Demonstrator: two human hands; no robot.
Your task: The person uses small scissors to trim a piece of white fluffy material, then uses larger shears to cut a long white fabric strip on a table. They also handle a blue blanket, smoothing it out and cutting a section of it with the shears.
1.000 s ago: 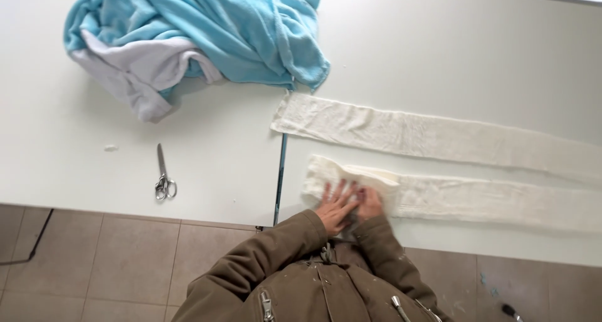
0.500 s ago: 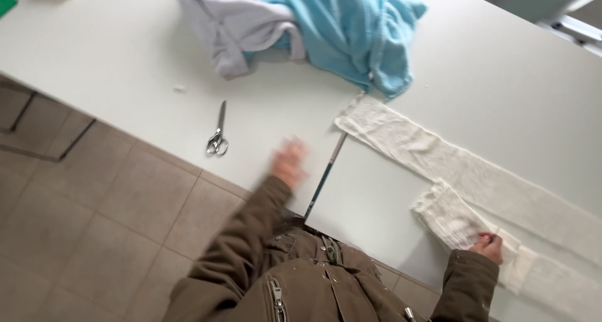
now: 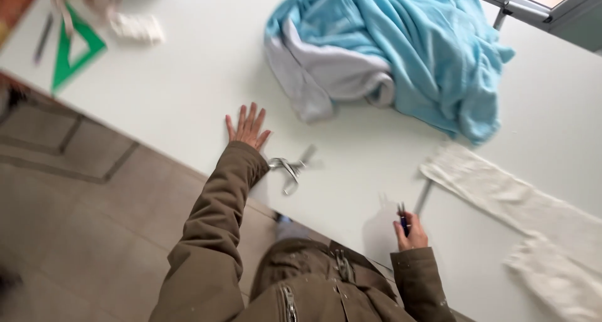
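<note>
My left hand point(image 3: 248, 126) lies flat and open on the white table point(image 3: 200, 77), fingers spread, just up-left of a pair of scissors point(image 3: 290, 169). My right hand point(image 3: 411, 233) is near the table's front edge, closed around a small dark pen-like object point(image 3: 402, 216). Two white fabric strips point(image 3: 508, 193) lie to the right, one folded end point(image 3: 552, 269) nearer the edge. Both arms wear a brown jacket.
A crumpled light-blue and grey fleece point(image 3: 401, 52) lies at the back. A green set square point(image 3: 75, 49), a pen point(image 3: 42, 38) and white scraps point(image 3: 135, 26) sit at the far left. A seam point(image 3: 423, 196) divides two tabletops. Tiled floor point(image 3: 75, 221) below.
The view has swung left. My left hand reached out past the scissors and flattened on the table. My right hand left the folded strip and now holds a small dark object.
</note>
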